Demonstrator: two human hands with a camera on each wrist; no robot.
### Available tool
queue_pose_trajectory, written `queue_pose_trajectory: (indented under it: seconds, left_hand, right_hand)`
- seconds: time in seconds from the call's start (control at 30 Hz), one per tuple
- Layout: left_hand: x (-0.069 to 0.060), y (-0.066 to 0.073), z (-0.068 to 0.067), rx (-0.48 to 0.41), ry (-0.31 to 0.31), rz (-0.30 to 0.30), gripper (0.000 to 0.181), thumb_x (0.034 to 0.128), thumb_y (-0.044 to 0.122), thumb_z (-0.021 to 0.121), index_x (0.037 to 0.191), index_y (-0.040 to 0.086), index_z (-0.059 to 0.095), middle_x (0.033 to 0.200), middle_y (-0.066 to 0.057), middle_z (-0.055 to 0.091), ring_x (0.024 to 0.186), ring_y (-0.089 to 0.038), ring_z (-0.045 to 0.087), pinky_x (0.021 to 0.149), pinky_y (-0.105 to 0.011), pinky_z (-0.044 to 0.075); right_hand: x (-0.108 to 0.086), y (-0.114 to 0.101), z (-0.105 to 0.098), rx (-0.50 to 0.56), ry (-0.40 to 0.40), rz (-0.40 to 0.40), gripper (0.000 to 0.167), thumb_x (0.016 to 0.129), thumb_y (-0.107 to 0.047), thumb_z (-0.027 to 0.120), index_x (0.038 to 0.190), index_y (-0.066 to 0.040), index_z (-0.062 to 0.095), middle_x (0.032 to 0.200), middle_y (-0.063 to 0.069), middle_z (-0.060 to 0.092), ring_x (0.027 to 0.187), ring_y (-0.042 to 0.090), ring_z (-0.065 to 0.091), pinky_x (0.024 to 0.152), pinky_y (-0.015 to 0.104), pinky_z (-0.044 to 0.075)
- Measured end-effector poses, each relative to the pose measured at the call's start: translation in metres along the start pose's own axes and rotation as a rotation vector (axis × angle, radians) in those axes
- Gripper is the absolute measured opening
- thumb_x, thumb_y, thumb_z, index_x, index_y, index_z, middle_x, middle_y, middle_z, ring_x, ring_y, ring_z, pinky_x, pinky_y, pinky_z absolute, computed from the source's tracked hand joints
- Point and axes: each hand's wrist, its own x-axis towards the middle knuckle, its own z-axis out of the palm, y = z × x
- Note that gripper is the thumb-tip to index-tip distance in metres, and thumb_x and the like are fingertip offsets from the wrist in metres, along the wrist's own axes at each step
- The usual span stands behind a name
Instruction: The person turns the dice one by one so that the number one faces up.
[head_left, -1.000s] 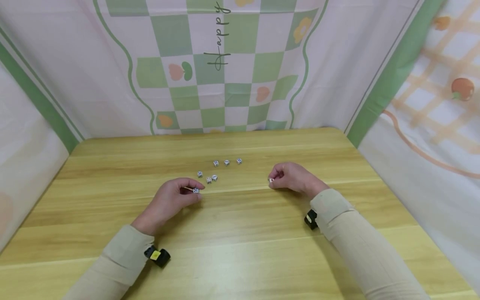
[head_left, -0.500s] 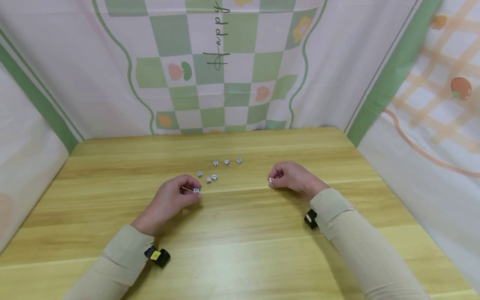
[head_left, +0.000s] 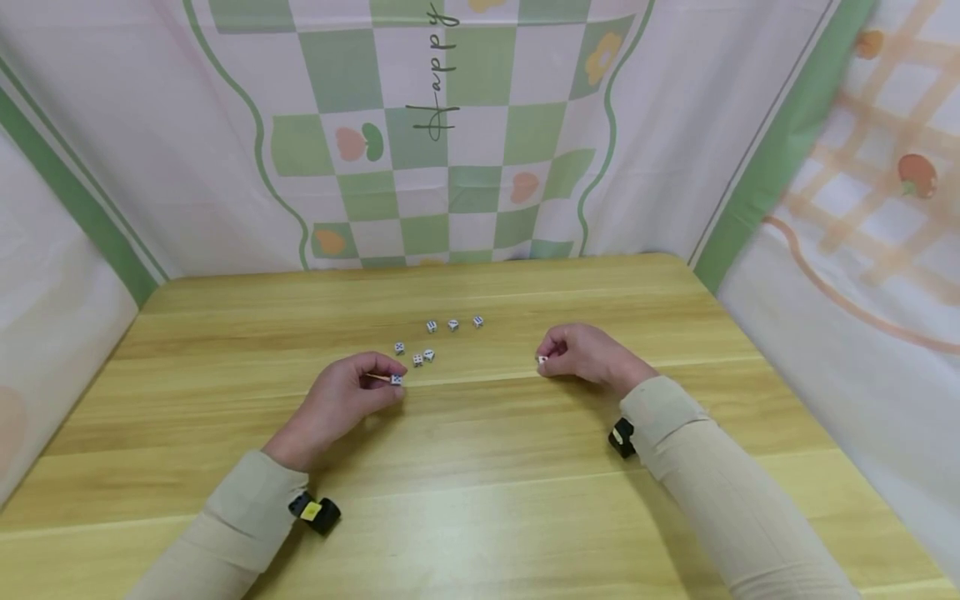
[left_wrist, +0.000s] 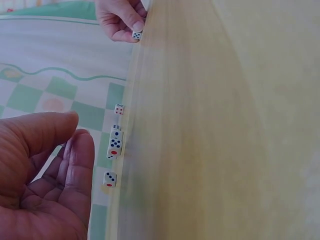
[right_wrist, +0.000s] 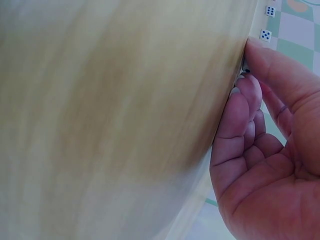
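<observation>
My left hand (head_left: 347, 389) is at the table's left centre, thumb and forefinger closing on a small white die (head_left: 396, 379) with dark pips. In the left wrist view this hand (left_wrist: 55, 170) hides the die behind its fingertips. Farther right, my right hand (head_left: 583, 357) pinches another white die (head_left: 542, 360) low over the tabletop. The right wrist view shows that hand's fingertips (right_wrist: 255, 90) almost covering its die. Just beyond the left fingertips lie three dice: one die (head_left: 399, 347) apart, and a pair, a left die (head_left: 417, 360) and a right die (head_left: 429, 355).
Behind these, a loose row holds a left die (head_left: 431, 327), a middle die (head_left: 453, 324) and a right die (head_left: 478, 321). The wooden table (head_left: 480, 450) ends at a checkered cloth (head_left: 420, 192) at the back. White-and-green cloth hangs on both sides.
The die at my left fingertips has shifted slightly rightward and turned, while the left fingers flexed a little. My right hand and the loose dice look unmoved.
</observation>
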Motion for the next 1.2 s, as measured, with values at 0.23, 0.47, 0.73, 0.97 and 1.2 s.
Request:
queue_pose_trajectory:
  seconds: [0.23, 0.47, 0.73, 0.97, 1.2]
  left_hand:
    - [-0.0003, -0.0002, -0.0006, 0.020, -0.011, 0.008, 0.026, 0.0974, 0.007, 0.072, 0.123, 0.007, 0.072, 0.114, -0.008, 0.074, 0.098, -0.021, 0.063, 0.079, -0.025, 0.054]
    - [-0.0014, 0.0017, -0.0010, 0.034, -0.011, 0.008, 0.025, 0.0989, 0.012, 0.072, 0.124, 0.009, 0.072, 0.115, -0.007, 0.074, 0.099, -0.021, 0.062, 0.079, -0.026, 0.053]
    - [-0.0018, 0.0020, -0.0007, 0.036, -0.002, 0.016, 0.025, 0.0958, 0.013, 0.076, 0.120, 0.009, 0.073, 0.108, -0.005, 0.072, 0.094, -0.021, 0.061, 0.077, -0.026, 0.053]
    - [-0.0025, 0.0034, 0.0000, 0.044, 0.010, 0.012, 0.025, 0.0944, 0.013, 0.078, 0.119, 0.009, 0.072, 0.107, -0.004, 0.072, 0.095, -0.020, 0.065, 0.079, -0.029, 0.054]
    - [-0.0021, 0.0027, -0.0031, 0.056, 0.007, -0.004, 0.028, 0.0948, 0.016, 0.077, 0.121, 0.009, 0.071, 0.110, -0.003, 0.073, 0.098, -0.017, 0.069, 0.084, -0.033, 0.055]
  right_hand:
    - [-0.0003, -0.0008, -0.0003, 0.000, -0.002, -0.003, 0.013, 0.092, -0.020, 0.081, 0.097, -0.011, 0.074, 0.092, 0.002, 0.071, 0.087, 0.017, 0.058, 0.086, 0.035, 0.046]
    - [-0.0007, -0.0007, -0.0001, 0.003, -0.003, -0.004, 0.013, 0.092, -0.020, 0.081, 0.097, -0.011, 0.074, 0.091, 0.002, 0.071, 0.086, 0.017, 0.058, 0.086, 0.035, 0.046]
    - [-0.0008, -0.0014, 0.0002, -0.001, -0.003, -0.001, 0.013, 0.092, -0.021, 0.081, 0.098, -0.011, 0.074, 0.092, 0.001, 0.071, 0.087, 0.017, 0.058, 0.086, 0.035, 0.046]
    - [-0.0007, -0.0016, 0.0001, -0.003, -0.002, 0.006, 0.013, 0.092, -0.021, 0.081, 0.097, -0.012, 0.074, 0.092, 0.001, 0.071, 0.088, 0.017, 0.058, 0.087, 0.035, 0.046]
    - [-0.0008, -0.0007, -0.0002, -0.003, -0.006, 0.003, 0.013, 0.092, -0.021, 0.081, 0.098, -0.011, 0.074, 0.093, 0.002, 0.071, 0.087, 0.017, 0.058, 0.087, 0.035, 0.047]
